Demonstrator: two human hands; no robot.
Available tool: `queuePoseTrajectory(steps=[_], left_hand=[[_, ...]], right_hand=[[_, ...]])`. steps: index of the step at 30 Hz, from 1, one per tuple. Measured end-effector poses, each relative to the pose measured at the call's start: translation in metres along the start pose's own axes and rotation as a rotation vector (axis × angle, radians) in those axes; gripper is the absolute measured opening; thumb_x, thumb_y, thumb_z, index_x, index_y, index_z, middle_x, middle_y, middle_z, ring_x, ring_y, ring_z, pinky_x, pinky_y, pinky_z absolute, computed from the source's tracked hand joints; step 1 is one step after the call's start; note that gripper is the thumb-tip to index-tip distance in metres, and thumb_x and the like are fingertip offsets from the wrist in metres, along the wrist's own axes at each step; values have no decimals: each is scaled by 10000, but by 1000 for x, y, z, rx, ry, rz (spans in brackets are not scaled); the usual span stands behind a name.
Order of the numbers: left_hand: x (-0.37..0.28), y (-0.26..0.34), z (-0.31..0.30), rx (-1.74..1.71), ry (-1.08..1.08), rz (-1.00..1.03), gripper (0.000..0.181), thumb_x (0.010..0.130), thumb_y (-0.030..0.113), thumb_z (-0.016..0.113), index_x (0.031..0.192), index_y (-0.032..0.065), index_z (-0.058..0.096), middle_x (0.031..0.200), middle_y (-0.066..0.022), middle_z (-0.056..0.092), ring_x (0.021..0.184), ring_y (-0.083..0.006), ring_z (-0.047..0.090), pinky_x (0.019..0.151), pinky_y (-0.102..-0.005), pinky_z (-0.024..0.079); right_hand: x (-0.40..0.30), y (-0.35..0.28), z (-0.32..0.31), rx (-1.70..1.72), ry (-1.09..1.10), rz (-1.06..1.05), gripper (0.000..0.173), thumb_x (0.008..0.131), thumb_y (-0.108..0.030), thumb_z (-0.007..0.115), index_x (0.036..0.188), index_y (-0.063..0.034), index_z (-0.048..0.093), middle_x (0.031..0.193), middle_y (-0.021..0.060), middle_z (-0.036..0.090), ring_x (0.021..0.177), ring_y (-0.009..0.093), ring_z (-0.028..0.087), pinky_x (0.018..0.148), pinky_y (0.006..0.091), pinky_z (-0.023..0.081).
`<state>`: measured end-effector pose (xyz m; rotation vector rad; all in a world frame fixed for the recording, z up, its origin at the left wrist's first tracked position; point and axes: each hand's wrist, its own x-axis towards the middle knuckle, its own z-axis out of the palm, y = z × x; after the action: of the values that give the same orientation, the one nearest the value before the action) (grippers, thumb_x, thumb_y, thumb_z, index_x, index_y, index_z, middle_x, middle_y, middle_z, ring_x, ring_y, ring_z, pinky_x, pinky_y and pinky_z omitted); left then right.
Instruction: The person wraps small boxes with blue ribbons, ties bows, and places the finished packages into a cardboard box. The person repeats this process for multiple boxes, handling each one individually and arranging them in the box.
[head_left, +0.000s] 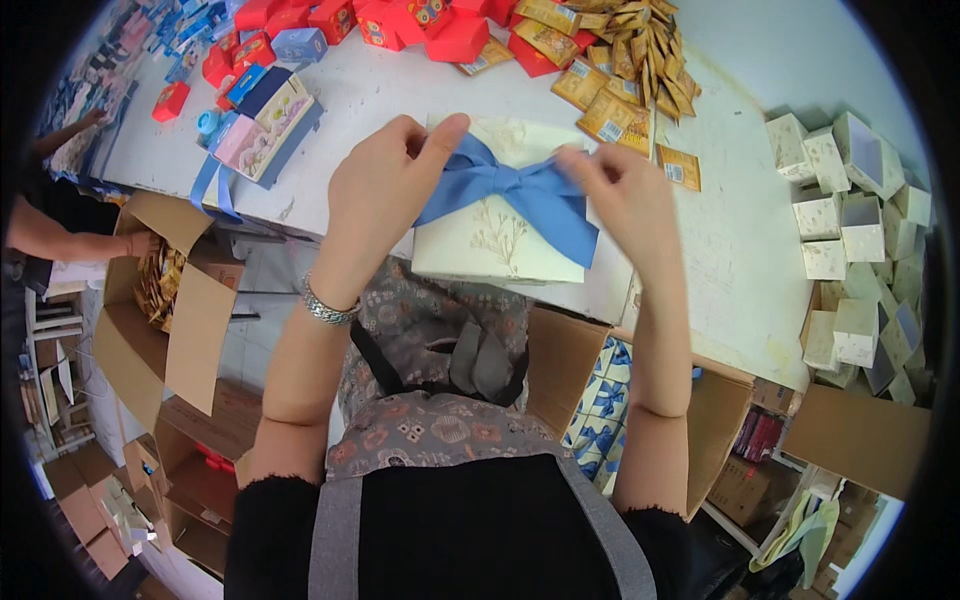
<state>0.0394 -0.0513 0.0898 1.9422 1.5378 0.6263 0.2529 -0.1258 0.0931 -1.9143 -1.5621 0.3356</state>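
A cream gift box (480, 251) with a printed plant pattern sits at the table's front edge before me. A blue ribbon bow (507, 181) is tied across its upper part, one wide tail hanging towards the lower right. My left hand (394, 169) pinches the bow's left loop between thumb and fingers. On the other side my right hand (619, 184), slightly blurred, grips the right loop near the box's right edge. The fingers hide the outer ends of both loops.
Gold sachets (611, 112) and red boxes (457, 37) lie along the table's back. A filled open gift box (266, 135) stands left. Empty cream boxes (859, 330) are piled right. Below, a carton (566, 360) holds bowed boxes. Another person's hand (144, 244) reaches into a carton (199, 337) of sachets.
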Motion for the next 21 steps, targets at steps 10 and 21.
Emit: queuePoseTrajectory(steps=[10, 21], left_hand=[[-24, -24, 25, -19, 423, 364, 259, 772, 109, 659, 629, 38, 455, 598, -106, 440, 523, -279, 455, 485, -353, 363], [-58, -31, 37, -949, -363, 12, 683, 991, 420, 389, 1447, -41, 172, 1407, -170, 379, 1283, -222, 394, 1067, -322, 309]], right_hand=[[7, 7, 42, 92, 228, -73, 412, 771, -325, 739, 618, -16, 515, 578, 130, 509, 522, 298, 503, 524, 360, 419], [-52, -10, 16, 380, -50, 60, 1042, 747, -302, 775, 1457, 53, 100, 1487, 314, 166, 1400, 385, 188, 1121, 392, 223]])
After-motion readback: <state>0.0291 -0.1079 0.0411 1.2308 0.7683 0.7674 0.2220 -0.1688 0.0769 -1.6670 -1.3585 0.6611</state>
